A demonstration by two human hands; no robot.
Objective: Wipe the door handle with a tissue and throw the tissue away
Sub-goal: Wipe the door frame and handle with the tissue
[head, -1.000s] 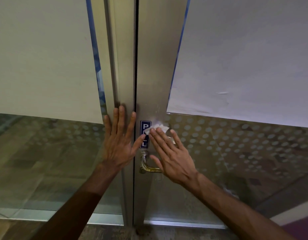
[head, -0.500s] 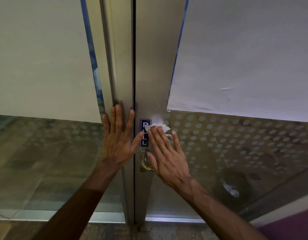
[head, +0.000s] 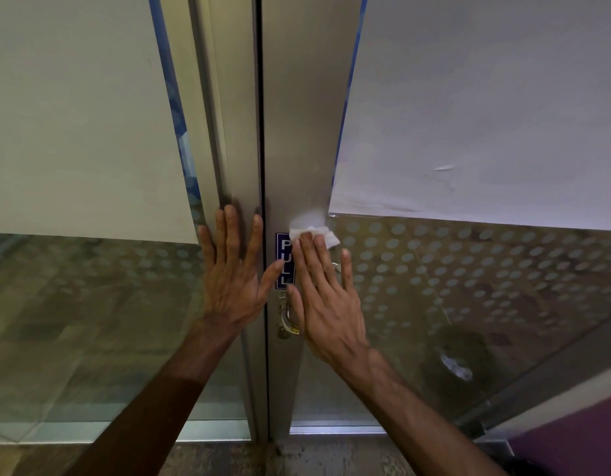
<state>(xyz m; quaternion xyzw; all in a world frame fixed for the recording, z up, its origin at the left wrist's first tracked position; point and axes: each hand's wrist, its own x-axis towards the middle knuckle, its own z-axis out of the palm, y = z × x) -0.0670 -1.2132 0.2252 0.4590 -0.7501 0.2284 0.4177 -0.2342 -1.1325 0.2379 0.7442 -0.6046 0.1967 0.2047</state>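
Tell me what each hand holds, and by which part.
Right hand presses the tissue flat against the door under straight fingertips, covering its lower part; no curled grip. Left hand holds nothing, lying flat on the left frame.

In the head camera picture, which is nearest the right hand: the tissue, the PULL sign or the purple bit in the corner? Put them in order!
1. tissue: pressed under the fingertips of the right hand, touching.
2. PULL sign: just left of those fingers.
3. purple bit: far away, bottom right corner.
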